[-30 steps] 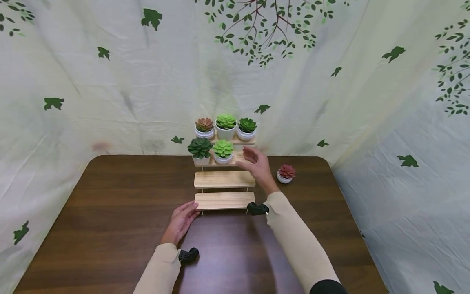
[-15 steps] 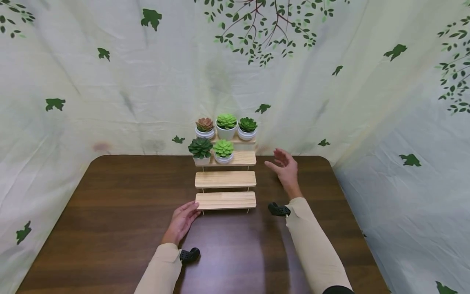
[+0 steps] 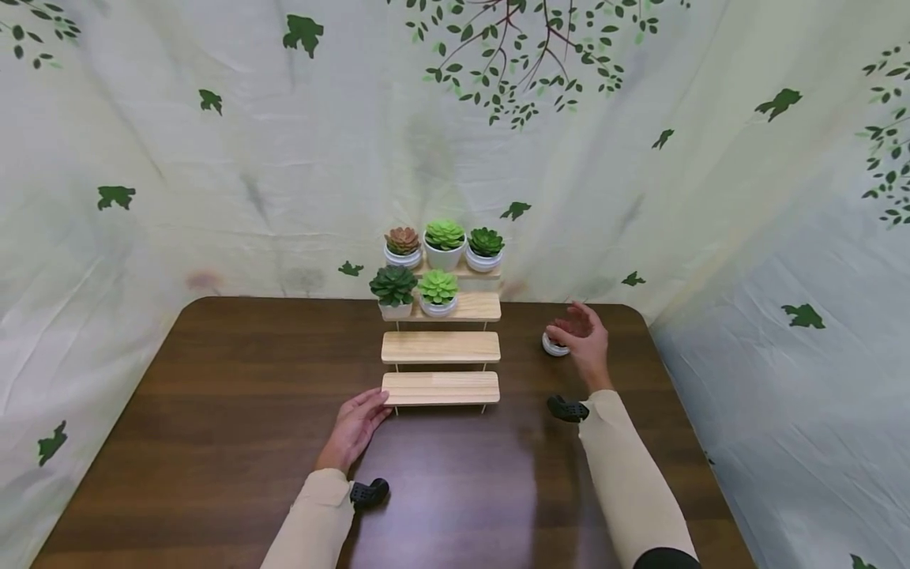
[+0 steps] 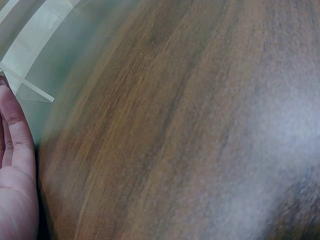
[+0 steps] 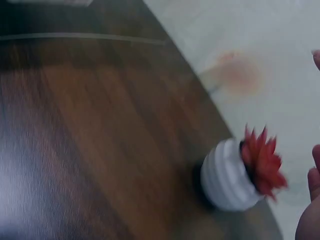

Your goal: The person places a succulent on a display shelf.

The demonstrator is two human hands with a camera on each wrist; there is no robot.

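Observation:
At the front left corner of a tiered wooden display stand (image 3: 441, 348), my left hand (image 3: 355, 423) grips the lowest shelf, a fingertip over its top. In the left wrist view, part of that left hand (image 4: 17, 165) shows beside a clear leg (image 4: 35, 90) of the stand. My right hand (image 3: 586, 344), fingers bent and parted, is at a red succulent in a white ribbed pot (image 3: 554, 346), covering most of its leaves in the head view. The right wrist view shows the red succulent (image 5: 262, 162) on the table, apart from the fingers (image 5: 315, 175).
Three potted succulents (image 3: 444, 235) stand on the top shelf. A dark green succulent (image 3: 393, 286) and a light green succulent (image 3: 438, 287) occupy the left and middle of the second shelf. Behind the brown table (image 3: 249, 395) hangs a leaf-print cloth (image 3: 320, 158).
My right hand has moved right from beside the second shelf to the red succulent. The left hand stays at the lowest shelf's corner, and the head view has shifted slightly.

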